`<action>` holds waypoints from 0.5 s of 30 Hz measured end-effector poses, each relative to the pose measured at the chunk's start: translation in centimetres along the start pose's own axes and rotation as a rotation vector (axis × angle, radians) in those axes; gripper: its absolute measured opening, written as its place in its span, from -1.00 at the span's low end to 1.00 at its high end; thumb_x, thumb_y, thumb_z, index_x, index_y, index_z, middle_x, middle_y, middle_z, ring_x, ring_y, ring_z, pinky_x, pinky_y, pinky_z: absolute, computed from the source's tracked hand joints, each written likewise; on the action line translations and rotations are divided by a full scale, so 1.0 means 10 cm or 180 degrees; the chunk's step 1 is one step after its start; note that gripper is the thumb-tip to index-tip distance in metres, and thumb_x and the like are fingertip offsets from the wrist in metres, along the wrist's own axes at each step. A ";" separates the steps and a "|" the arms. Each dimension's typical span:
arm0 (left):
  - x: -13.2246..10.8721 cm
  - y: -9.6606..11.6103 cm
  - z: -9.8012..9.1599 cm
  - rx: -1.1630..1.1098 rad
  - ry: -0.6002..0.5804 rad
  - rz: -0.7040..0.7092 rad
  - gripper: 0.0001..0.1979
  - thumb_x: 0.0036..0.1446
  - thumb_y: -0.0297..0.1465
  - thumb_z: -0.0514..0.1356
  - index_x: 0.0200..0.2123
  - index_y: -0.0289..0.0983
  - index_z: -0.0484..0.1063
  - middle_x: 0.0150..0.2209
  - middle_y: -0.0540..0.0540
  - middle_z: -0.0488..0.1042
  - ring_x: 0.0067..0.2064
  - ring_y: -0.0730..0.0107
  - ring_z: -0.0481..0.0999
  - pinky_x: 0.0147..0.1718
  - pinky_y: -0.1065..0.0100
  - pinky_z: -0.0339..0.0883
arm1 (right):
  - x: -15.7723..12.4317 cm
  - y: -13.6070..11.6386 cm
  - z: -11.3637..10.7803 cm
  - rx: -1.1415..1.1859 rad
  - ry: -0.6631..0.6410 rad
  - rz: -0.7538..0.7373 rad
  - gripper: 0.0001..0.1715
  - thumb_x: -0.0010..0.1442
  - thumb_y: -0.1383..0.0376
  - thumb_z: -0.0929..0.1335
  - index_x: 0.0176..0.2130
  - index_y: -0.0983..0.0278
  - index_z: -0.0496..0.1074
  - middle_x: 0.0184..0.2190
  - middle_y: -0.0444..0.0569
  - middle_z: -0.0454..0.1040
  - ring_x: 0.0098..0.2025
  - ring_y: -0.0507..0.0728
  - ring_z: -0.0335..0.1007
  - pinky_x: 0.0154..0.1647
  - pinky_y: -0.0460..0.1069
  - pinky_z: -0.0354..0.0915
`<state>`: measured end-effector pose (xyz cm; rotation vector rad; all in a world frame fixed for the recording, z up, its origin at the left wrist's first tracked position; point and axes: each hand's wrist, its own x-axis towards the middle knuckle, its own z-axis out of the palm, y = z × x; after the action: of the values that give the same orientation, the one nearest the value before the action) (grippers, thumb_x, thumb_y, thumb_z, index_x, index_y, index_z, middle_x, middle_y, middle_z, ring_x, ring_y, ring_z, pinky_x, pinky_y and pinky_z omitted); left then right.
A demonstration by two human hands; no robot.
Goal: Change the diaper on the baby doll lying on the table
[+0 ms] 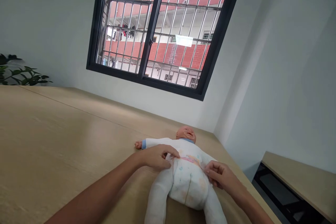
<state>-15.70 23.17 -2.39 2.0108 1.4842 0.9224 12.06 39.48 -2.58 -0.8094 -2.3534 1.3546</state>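
Walls [283,77] of pale paint meet in a corner on the right, and a dark-framed window [154,31] is set high in the far one. Metal bars [183,17] cross its glass, and through them shows a building [178,54] with red panels and clothes hanging on a balcony. Green leaves of a plant [18,71] poke up beyond the far left of a long, light wooden table [65,136], and a lower wooden counter [296,178] sits off to the right. On the table near its right edge, a baby doll [185,168] lies on its back, head toward the window and legs toward the person. It wears a white top [168,143] with blue trim and a white diaper [187,185] with a pink printed waistband. The left hand [154,156] lies across the doll's middle, its fingers curved down onto the diaper's waist edge, though whether they grip it cannot be told. The right hand [217,175] is at the diaper's other side, thumb and fingers drawn together in a pinch on the edge.
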 end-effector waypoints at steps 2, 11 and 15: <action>-0.01 -0.02 -0.03 -0.0064 -0.0160 0.0012 -0.40 -0.06 -0.44 0.27 0.13 -0.06 0.43 0.18 0.03 0.37 0.09 0.24 0.40 -0.06 0.39 0.34 | -0.11 -0.11 -0.01 -0.0013 -0.0345 -0.0042 -0.55 0.10 -0.01 0.42 -0.37 0.32 0.31 -0.53 -0.21 0.18 -0.52 -0.08 0.02 -0.51 -0.12 -0.11; -0.03 0.17 0.11 0.0752 0.0396 0.0217 -0.58 0.02 -0.37 0.28 0.00 -0.13 0.50 -0.01 0.01 0.49 0.02 0.28 0.43 -0.03 0.41 0.28 | -0.27 -0.32 0.11 -0.0325 -0.0594 -0.0083 -0.74 -0.06 0.36 0.41 -0.32 0.29 0.29 -0.49 -0.24 0.12 -0.45 -0.06 -0.04 -0.46 -0.12 -0.07; 0.00 0.21 0.24 0.1306 0.0673 0.0386 -0.67 0.10 -0.47 0.15 -0.05 -0.18 0.48 -0.08 -0.06 0.48 -0.04 0.29 0.44 -0.07 0.39 0.27 | -0.20 -0.26 0.29 -0.1048 -0.0006 -0.0324 -0.80 0.03 0.28 0.35 -0.37 0.27 0.21 -0.53 -0.23 0.10 -0.43 -0.02 -0.03 -0.43 -0.11 -0.03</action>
<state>-12.56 22.56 -2.53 2.3754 1.8023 0.9649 11.36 35.27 -1.79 -0.7600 -2.6188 0.9409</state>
